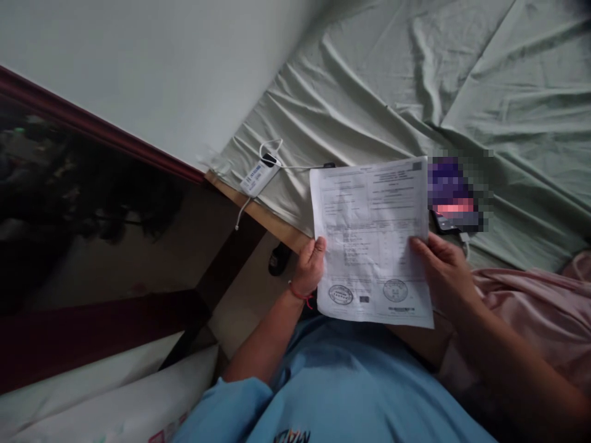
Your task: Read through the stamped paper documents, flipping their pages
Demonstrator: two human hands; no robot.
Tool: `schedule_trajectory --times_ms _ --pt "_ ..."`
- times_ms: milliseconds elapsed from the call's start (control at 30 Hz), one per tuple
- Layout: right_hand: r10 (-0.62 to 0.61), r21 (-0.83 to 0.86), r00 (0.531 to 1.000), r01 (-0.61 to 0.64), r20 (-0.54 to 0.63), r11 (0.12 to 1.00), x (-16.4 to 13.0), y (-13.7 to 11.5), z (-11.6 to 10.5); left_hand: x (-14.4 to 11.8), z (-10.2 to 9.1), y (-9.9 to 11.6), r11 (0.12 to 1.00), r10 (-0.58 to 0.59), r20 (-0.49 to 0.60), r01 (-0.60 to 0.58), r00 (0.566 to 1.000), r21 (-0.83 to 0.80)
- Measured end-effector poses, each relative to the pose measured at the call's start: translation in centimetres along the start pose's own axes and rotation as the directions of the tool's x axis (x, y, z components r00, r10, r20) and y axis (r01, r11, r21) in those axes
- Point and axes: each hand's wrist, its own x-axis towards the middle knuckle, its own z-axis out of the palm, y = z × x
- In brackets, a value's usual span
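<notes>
**Printed sheet held in both hands above the bed's edge**

A pale green bedsheet [415, 80], creased in long folds, covers the bed and fills the upper right of the view. To the left rises a plain light wall [138, 67], bordered below by a dark red-brown wooden frame [92, 126] around a dark glossy panel. A pink cloth [545, 301] lies bunched at the right, beside the person's right forearm, and the person's light blue shirt [341, 387] fills the bottom middle.

The printed paper [372, 240] is held up over the edge of the bed, in front of the person's chest, its face toward the camera, with two round stamps near its lower edge. The left hand [310, 264] grasps its left edge, thumb on the front of the page; a red band circles that wrist. The right hand [443, 267] grips the right edge the same way, thumb on the printed side.

A white power bank [259, 176] with a white cable rests on the sheet near the bed's corner. A phone [447, 221], mostly blurred, lies on the sheet just beside the paper's right edge
</notes>
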Motion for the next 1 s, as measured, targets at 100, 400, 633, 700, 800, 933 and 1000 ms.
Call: schedule_trajectory --times_ms 100,400,633,700,800,933,1000 --pt "-0.071 -0.023 0.995 0.07 -0.074 0.997 0.2 0.3 -0.3 -1.9 0.8 0.4 0.984 -0.077 0.142 0.098 0.987 -0.148" --pt "-0.085 -0.182 0.994 0.072 -0.065 0.981 0.4 0.4 -0.6 -8.4 -2.0 -1.1 0.952 -0.304 0.259 0.287 0.917 0.104" --pt "-0.189 -0.456 0.981 0.149 -0.043 0.877 0.3 -0.2 -1.0 -9.6 -2.1 -0.6 0.92 -0.359 0.298 0.389 0.884 -0.045" --pt "-0.213 -0.472 0.975 0.163 -0.055 0.866 0.3 0.0 -1.0 -10.1 -1.7 -0.8 0.875 -0.415 0.299 0.467 0.859 -0.127" --pt "-0.209 -0.473 0.977 0.16 -0.052 0.866 0.3 0.2 -0.9 -10.8 -1.3 -1.3 0.823 -0.468 0.31 0.536 0.827 -0.187" --pt "-0.132 -0.361 0.991 0.12 -0.01 0.925 0.2 -0.1 -0.8 -10.8 -1.7 -2.0 0.805 -0.509 0.314 0.572 0.801 -0.155" --pt "-0.092 -0.28 0.996 0.085 -0.013 0.956 0.1 -0.5 -0.7 -10.2 -2.2 -2.0 0.839 -0.496 0.292 0.538 0.818 -0.079"
